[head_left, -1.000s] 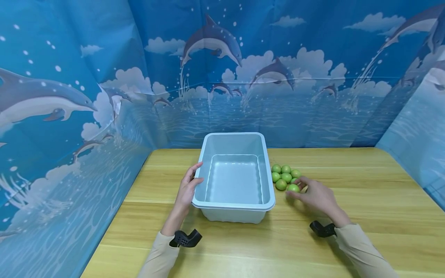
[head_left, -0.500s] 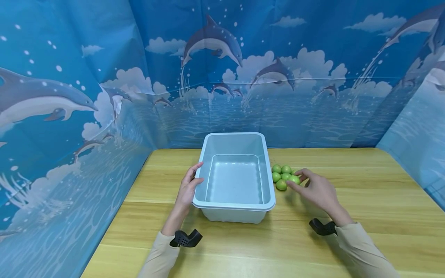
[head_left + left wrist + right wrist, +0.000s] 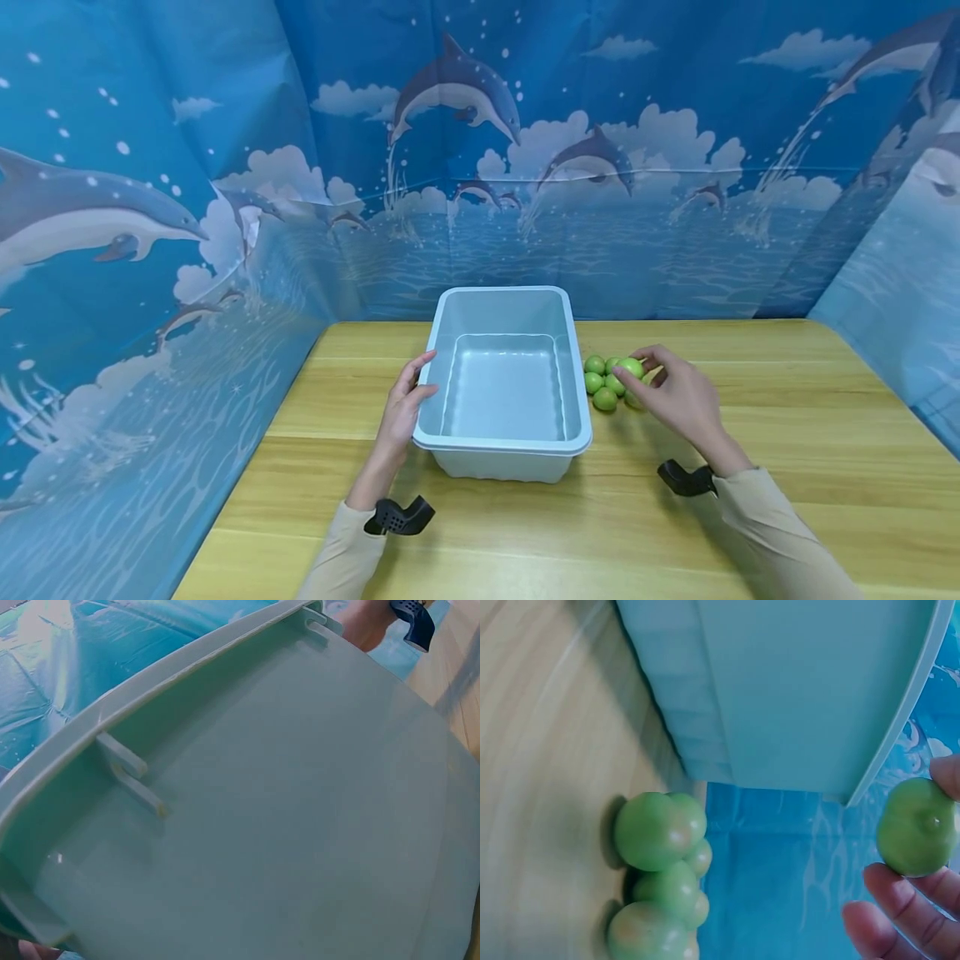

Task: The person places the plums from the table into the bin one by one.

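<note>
A light blue plastic bin [image 3: 502, 465] sits on the wooden table, its inside bare. My left hand [image 3: 401, 415] grips the bin's left rim, thumb over the edge. In the left wrist view the outer wall of the bin [image 3: 285, 795] fills most of the picture. Right of the bin, my right hand [image 3: 684, 402] pinches a green lime [image 3: 915, 829] between thumb and fingertips, raised over the others. Several more limes [image 3: 604, 400] lie close together beside the bin's right wall; my fingers and the held lime partly cover them in the head view.
The wooden table [image 3: 787, 400] extends to the right and in front of the bin. A blue dolphin-print sheet [image 3: 480, 233] hangs behind and at both sides. A black camera sits on each wrist, such as the right wrist camera [image 3: 686, 478].
My right hand has lifted a lime from the near right of the group and moved it up and away from me, over the others. The left hand and the bin stay in place.
</note>
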A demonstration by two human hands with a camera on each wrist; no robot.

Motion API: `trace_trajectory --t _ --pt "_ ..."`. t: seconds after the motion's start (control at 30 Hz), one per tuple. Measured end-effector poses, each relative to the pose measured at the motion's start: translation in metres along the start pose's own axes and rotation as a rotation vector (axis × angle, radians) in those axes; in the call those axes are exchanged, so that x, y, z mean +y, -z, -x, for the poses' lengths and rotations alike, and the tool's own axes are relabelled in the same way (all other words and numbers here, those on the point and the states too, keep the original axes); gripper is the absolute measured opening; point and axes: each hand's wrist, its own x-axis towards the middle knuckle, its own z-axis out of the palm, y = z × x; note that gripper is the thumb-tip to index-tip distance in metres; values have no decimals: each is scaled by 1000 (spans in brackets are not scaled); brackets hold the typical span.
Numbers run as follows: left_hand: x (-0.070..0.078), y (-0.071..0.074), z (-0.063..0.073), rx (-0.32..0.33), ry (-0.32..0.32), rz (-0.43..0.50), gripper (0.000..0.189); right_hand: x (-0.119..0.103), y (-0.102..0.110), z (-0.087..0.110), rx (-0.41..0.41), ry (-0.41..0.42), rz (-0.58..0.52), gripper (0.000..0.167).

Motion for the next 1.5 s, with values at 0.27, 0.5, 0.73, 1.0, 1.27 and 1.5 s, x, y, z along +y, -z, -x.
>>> trace_trajectory --t 0.27,0.5,0.73,1.0,1.27,1.5 --pt "2 0 2 2 -8 4 47 -12 3 -8 39 -5 -13 45" --pt "2 -1 3 -3 -2 20 47 -20 1 -12 36 9 -35 43" --pt "0 0 2 -7 -3 19 47 -28 -3 -17 58 18 -46 45" --pt "-2 0 2 -11 6 36 47 -37 -2 -24 48 51 -75 44" --pt "-1 1 3 -9 5 43 47 -47 -5 -35 25 119 -107 41" --pt "0 0 2 -8 -11 48 47 -54 -7 -44 -6 138 -124 40"
